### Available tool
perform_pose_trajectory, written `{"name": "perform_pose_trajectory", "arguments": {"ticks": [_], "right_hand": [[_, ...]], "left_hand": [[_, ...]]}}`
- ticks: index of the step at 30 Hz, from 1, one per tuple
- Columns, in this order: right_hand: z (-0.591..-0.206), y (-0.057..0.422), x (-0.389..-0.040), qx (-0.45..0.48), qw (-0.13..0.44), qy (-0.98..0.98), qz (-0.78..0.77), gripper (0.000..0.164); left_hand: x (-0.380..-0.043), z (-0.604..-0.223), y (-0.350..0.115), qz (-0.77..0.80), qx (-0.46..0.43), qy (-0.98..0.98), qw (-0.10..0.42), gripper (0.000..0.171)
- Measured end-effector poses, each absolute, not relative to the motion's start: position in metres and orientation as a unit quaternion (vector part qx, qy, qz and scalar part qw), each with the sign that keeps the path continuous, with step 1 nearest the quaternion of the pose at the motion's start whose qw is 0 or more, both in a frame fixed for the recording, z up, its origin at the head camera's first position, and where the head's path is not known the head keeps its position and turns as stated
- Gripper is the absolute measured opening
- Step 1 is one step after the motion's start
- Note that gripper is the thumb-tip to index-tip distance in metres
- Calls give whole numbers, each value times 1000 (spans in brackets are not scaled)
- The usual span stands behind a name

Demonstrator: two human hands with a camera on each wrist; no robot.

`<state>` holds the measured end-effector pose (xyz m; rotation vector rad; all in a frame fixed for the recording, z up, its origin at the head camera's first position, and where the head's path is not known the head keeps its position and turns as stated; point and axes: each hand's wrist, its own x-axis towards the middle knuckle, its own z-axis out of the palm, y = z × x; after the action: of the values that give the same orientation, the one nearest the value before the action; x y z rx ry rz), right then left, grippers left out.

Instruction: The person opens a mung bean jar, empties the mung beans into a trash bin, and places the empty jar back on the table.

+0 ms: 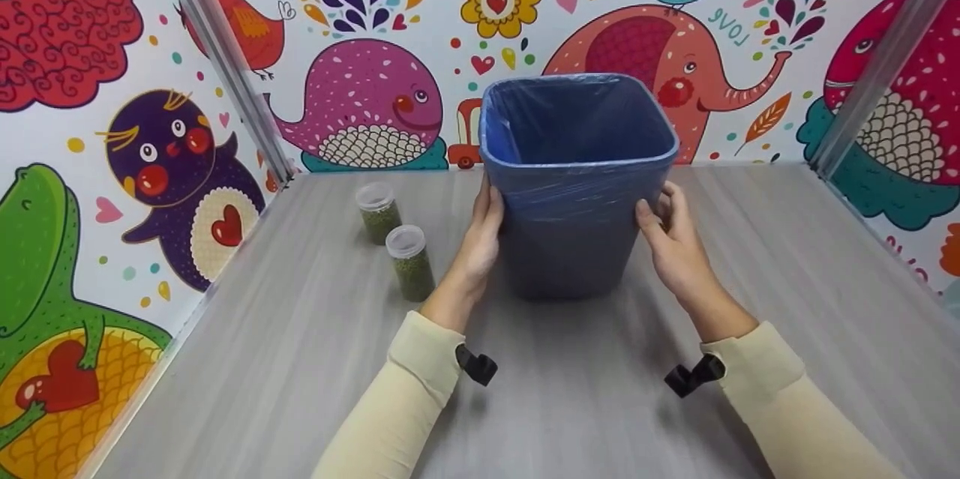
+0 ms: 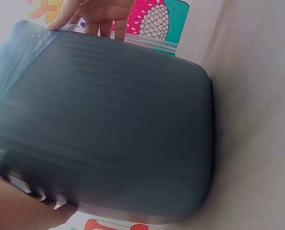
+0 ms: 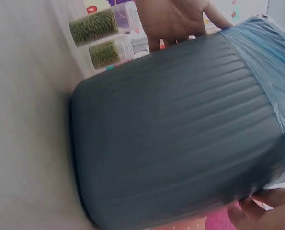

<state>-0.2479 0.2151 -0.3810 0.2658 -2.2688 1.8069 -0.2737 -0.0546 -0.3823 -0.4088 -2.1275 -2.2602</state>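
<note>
A dark grey-blue trash bin [image 1: 566, 246] stands upright in front of me, its base at or very close to the table. A thin bluish plastic bag [image 1: 577, 183] lines it and is folded over the rim. My left hand [image 1: 476, 246] holds the bin's left side, thumb toward the near face. On the opposite side my right hand [image 1: 679, 250] grips it, with the thumb at the near corner and fingers farther back. In the left wrist view the bin's ribbed wall [image 2: 118, 115] fills the middle, and my left hand [image 2: 22, 206] is partly cut off.
Two clear jars of small green grains, a farther jar [image 1: 381, 218] and a nearer jar [image 1: 412, 269], stand left of my left hand. The grey wood-grain table [image 1: 300, 359] is bounded by printed cartoon panels [image 1: 360, 100] at the back and sides.
</note>
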Motion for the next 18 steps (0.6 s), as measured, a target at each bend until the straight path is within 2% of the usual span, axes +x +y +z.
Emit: {"name": "perform_pose_trajectory", "arguments": {"ticks": [18], "right_hand": [[-385,204,-224,90,121,-760,632,58]], "left_hand": [[-250,-382,-60,-714,-122,-690,-5,70]]}}
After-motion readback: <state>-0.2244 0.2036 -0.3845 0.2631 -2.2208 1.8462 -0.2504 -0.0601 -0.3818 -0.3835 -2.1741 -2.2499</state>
